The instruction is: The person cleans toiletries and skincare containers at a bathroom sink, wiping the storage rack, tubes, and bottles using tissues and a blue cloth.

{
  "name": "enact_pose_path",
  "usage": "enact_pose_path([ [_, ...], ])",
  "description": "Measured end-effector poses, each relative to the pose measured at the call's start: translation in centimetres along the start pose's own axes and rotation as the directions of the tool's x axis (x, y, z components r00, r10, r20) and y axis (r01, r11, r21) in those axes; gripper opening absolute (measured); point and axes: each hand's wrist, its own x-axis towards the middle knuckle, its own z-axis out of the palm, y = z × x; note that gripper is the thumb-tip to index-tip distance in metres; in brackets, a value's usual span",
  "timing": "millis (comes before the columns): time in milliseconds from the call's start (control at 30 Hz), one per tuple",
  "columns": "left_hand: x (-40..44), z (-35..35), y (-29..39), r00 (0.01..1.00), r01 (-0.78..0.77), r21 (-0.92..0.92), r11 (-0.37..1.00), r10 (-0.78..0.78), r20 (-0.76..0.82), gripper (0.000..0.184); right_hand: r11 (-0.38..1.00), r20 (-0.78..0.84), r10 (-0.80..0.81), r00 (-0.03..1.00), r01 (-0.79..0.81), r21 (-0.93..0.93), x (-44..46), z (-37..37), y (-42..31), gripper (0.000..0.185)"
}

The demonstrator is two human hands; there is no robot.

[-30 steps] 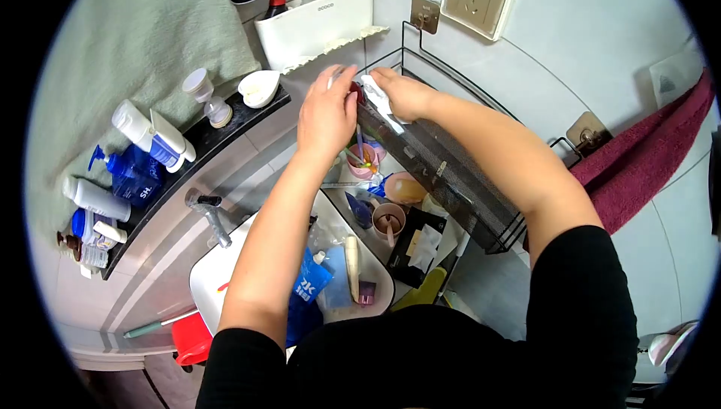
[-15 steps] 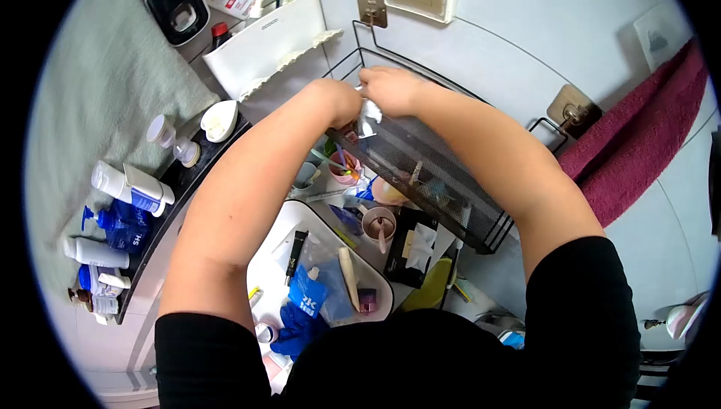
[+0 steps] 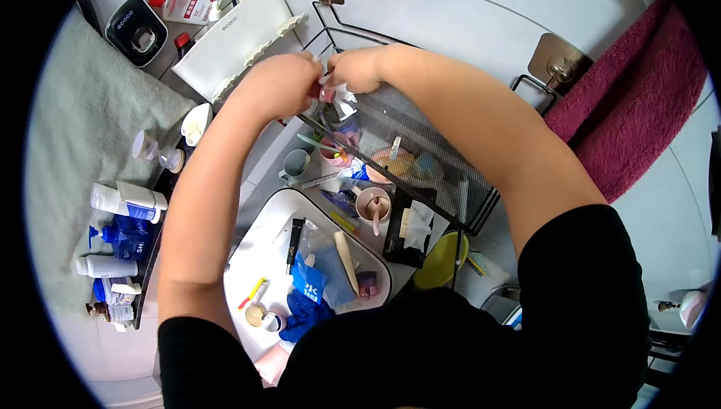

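My left hand (image 3: 289, 82) is closed around a small reddish item (image 3: 325, 93), partly hidden by the fingers, over the left end of the black wire-mesh basket (image 3: 390, 120). Right beside it, my right hand (image 3: 357, 69) is closed on a crumpled white tissue (image 3: 344, 102) that hangs against the reddish item. Both hands are close together, near the basket's back rail. Whether the tissue touches the item all round cannot be made out. Below the hands, a pink cup (image 3: 336, 152) with brushes and a grey mug (image 3: 297, 162) show past the basket's edge.
A white tray (image 3: 259, 240) holds a black tube, a blue packet and other small things. Beside it stand a pink mug (image 3: 372, 205) and a black tissue box (image 3: 405, 236). Bottles line a dark shelf (image 3: 154, 259) at left. A maroon towel (image 3: 627, 101) hangs at right.
The view has shifted, so the wall things sit further left and higher. My left hand has turned, and the reddish item now shows between my hands beside the tissue.
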Motion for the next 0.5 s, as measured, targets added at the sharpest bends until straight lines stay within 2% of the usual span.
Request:
enact_pose_path([
  [33,-0.7,-0.4,0.3,0.989,0.085,-0.025,0.996,-0.087,-0.12,0.024,1.0,0.035,0.013,0.999,-0.012,-0.004,-0.1,-0.3,-0.4,0.047],
  [100,-1.9,-0.4,0.7,0.92,0.21,-0.126,0.97,-0.239,-0.312,0.023,0.994,-0.097,-0.106,0.99,0.104,-0.032,-1.0,0.5,-0.6,0.05],
  [133,-2.2,0.1,1.0,0.902,0.255,-0.15,0.955,-0.291,-0.319,0.023,0.986,-0.158,-0.166,0.973,0.159,-0.055,-1.2,0.8,-0.6,0.052],
  [200,-2.4,1.9,1.8,0.856,0.341,-0.207,0.917,-0.394,-0.334,0.024,0.982,-0.015,-0.187,0.982,0.186,-0.012,-0.8,0.5,-0.9,0.056],
  [267,-2.3,3.4,2.0,0.824,0.359,-0.261,0.896,-0.436,-0.361,0.025,0.973,0.12,-0.231,0.966,0.231,0.012,-1.1,0.0,-1.4,0.056],
  [300,-2.3,4.3,1.9,0.813,0.347,-0.28,0.895,-0.436,-0.385,0.025,0.98,0.191,-0.194,0.962,0.183,0.072,-1.4,0.1,-1.9,0.053],
  [400,-2.2,5.3,1.8,0.77,0.326,-0.345,0.88,-0.459,-0.443,0.026,0.958,0.198,-0.286,0.938,0.28,0.059,-5.8,-1.4,-5.4,0.045],
  [433,-2.2,5.4,1.9,0.753,0.321,-0.37,0.872,-0.472,-0.459,0.026,0.958,0.271,-0.287,0.919,0.274,0.083,-6.6,-1.6,-6.4,0.038],
  [467,-2.2,5.5,1.9,0.753,0.316,-0.37,0.874,-0.468,-0.463,0.026,0.953,0.211,-0.302,0.93,0.295,0.066,-8.5,-1.5,-7.2,0.037],
  [500,-2.3,5.5,1.9,0.752,0.312,-0.37,0.875,-0.465,-0.467,0.026,0.965,0.226,-0.258,0.939,0.242,0.097,-9.6,-0.8,-7.4,0.037],
])
